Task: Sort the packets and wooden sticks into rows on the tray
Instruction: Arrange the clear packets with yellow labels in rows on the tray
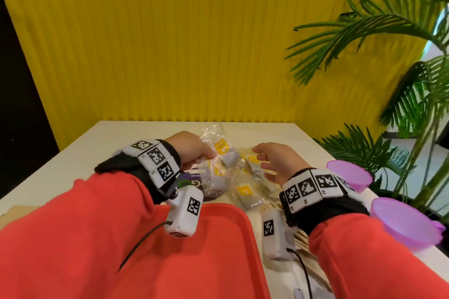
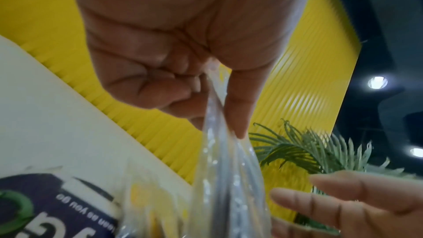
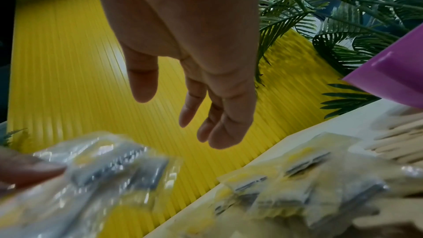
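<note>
Step in hand, by judgement: emptying clear plastic bag (image 1: 213, 143) of packets, sorting not yet begun.

Left hand (image 1: 192, 150) pinches bag film between thumb and curled fingers, bag lifted, some packets inside.

Right hand (image 1: 274, 162) released, fingers spread, holds nothing, hovers over loose packets (image 1: 245, 192) on table (image 1: 286, 136).

Loose packets at 12 o'clock of red tray (image 1: 218, 262); tray bare where visible.

Wooden sticks (image 3: 403, 144) at 3 o'clock of tray, partly under right wrist.

Next move likely needs: free remaining packets, drop bag, carry packets to tray one by one.
</note>
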The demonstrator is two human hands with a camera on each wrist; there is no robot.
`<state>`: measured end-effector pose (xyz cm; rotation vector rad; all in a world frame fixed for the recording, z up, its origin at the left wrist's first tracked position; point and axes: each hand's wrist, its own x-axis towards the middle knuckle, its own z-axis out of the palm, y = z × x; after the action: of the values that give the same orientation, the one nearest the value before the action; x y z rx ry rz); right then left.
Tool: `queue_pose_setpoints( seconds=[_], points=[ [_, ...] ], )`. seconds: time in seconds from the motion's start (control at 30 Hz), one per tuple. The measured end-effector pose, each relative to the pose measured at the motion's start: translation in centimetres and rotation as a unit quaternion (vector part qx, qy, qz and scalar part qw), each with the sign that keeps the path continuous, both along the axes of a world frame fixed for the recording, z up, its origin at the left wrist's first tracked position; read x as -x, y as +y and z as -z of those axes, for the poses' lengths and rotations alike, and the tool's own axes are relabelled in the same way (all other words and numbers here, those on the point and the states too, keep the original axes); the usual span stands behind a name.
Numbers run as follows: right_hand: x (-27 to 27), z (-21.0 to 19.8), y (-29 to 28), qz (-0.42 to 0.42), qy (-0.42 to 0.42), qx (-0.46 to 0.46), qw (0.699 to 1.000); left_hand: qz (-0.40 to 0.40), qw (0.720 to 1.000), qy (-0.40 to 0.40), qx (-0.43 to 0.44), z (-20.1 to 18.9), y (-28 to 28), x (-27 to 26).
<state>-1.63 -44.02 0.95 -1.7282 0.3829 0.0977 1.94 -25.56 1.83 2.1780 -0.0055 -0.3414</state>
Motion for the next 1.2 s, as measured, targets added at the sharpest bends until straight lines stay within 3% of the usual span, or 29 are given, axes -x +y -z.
queue_pose_setpoints(
  seconds=[0.2,0.33,0.5,0.63,0.77,0.93,1.2],
  points=[
    [0.6,0.2,3.1,-0.153,-0.026,-0.023,0.988,0.064,0.996,-0.033,0.054,-1.4,0.9,2.2],
    [1.4,-0.1,4.2,-0.188,-0.077,-0.062,0.977,0.059,0.992,-0.059,0.092,-1.6,1.6,3.0],
    [1.3,-0.1,5.0,-0.202,-0.096,-0.101,0.969,0.043,0.972,-0.08,0.217,-0.8,3.1,3.4],
    [0.9,0.6,6.3,-0.21,-0.101,-0.123,0.965,-0.018,0.942,-0.109,0.317,0.3,4.2,3.5],
    [0.1,1.7,7.8,-0.208,-0.119,-0.151,0.959,-0.073,0.93,-0.126,0.336,1.5,5.5,3.2],
    [-1.5,2.2,9.3,-0.211,-0.14,-0.108,0.961,-0.101,0.904,-0.117,0.4,2.4,5.9,2.6],
    [-2.5,2.1,9.8,-0.196,-0.172,-0.048,0.964,-0.021,0.889,-0.032,0.457,3.4,6.5,1.9]
  ],
)
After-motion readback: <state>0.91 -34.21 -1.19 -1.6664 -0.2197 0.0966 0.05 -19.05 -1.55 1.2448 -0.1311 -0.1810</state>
